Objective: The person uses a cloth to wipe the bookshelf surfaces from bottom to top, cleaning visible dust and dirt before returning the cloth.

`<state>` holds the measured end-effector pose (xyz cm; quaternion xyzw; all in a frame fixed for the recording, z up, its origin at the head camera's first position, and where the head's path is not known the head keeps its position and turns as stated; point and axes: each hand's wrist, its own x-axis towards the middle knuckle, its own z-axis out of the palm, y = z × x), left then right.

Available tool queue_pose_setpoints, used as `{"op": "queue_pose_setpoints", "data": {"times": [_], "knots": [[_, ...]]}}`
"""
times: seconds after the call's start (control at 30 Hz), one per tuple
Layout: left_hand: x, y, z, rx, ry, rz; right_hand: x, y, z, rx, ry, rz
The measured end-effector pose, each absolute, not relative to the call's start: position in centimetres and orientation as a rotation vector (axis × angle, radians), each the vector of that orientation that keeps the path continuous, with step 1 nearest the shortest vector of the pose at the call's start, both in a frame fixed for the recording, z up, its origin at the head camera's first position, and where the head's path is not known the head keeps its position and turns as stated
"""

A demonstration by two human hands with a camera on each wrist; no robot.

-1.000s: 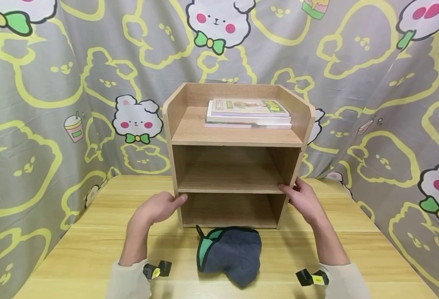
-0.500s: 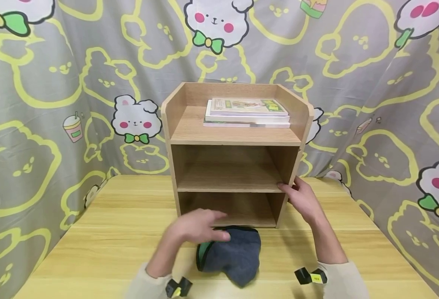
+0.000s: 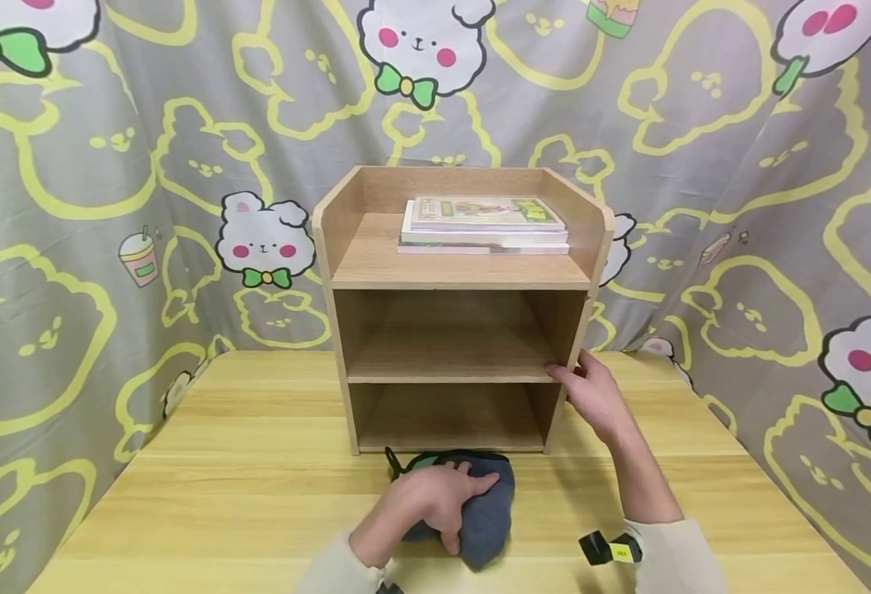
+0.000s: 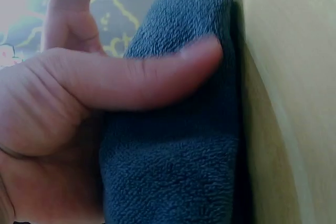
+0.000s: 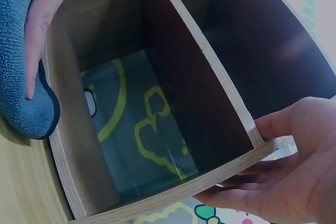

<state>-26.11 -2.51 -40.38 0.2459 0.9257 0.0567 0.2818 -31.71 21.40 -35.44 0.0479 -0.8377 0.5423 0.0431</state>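
Observation:
On the table in front of the wooden shelf [image 3: 376, 264] lies a folded dark blue-grey cloth [image 3: 489, 524] with green lining, black edging and a small loop. My left hand [image 3: 435, 499] rests on this cloth from above, fingers spread and thumb toward its near side. In the left wrist view the nearly straight thumb [image 4: 152, 80] lies across the towelling surface. My right hand [image 3: 600, 400] grips the shelf's right side panel. Its thumb sits inside by the middle board, while the fingers [image 5: 231, 195] wrap the outer face in the right wrist view.
A stack of several books [image 3: 483, 227] lies on the shelf's top level. The shelf stands on a pale wood-grain table [image 3: 242, 462]. A grey curtain [image 3: 205, 124] with cartoon prints surrounds the table at the back and sides.
My left hand has let go of the shelf's left side, moved right and toward me, and come down on the cloth. The right hand keeps its hold on the shelf.

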Motion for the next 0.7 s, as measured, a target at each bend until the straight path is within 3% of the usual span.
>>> {"op": "queue_pose_setpoints", "data": {"times": [0.3, 0.5, 0.7], "knots": [[-26.3, -4.0, -39.8, 0.897, 2.678, 0.338, -31.5, 21.5, -35.5, 0.149, -2.559, 1.704], [-26.6, -7.5, -36.0, 1.029, 2.778, 0.835, -31.5, 21.4, -35.5, 0.159, -2.542, 1.736], [-24.8, -11.4, -31.4, 0.858, 2.918, 1.333, -31.6, 21.3, -35.4, 0.174, -2.536, 1.745]]}}
